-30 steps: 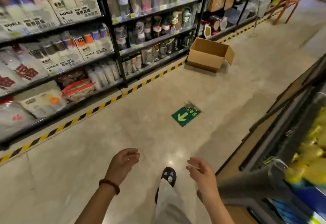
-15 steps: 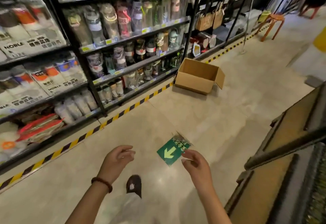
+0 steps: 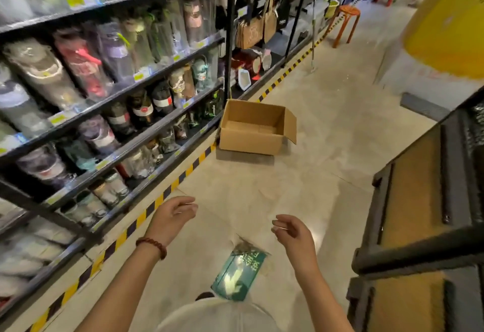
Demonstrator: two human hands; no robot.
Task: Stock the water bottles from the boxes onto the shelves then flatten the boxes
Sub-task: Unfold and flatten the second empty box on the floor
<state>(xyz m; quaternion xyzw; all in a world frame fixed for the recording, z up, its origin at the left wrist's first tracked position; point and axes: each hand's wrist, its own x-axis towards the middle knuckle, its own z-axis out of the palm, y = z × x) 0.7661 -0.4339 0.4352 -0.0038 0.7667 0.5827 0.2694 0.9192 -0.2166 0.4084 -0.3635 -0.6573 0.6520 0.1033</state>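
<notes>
Left hand: I see my left hand [image 3: 171, 217] held out over the floor, fingers loosely curled and holding nothing; a beaded bracelet [image 3: 152, 245] sits on the wrist.
Right hand: my right hand [image 3: 294, 236] is out ahead too, fingers relaxed and slightly bent, nothing in it. The two hands are apart, with bare floor between them.
Box: the cardboard box [image 3: 255, 128] stands on the floor ahead of me, just beside the foot of the shelves, top flaps open. I can see its inner bottom and no bottles in it. Neither hand touches it; it is well ahead of both.
Shelves: the black shelves [image 3: 146, 75] run along my left, their levels filled with water bottles [image 3: 78, 62] in clear wrapping, blurred in this view.
Floor: a yellow-and-black striped line [image 3: 162, 197] runs along the shelf base. A green arrow sticker [image 3: 239, 272] lies on the floor below my hands.
Further off: an orange stool [image 3: 347, 21] stands down the aisle, and a yellow pillar [image 3: 450, 17] rises at the right.
Right edge: a dark rack [image 3: 429, 214] with brown panels is close beside me.
</notes>
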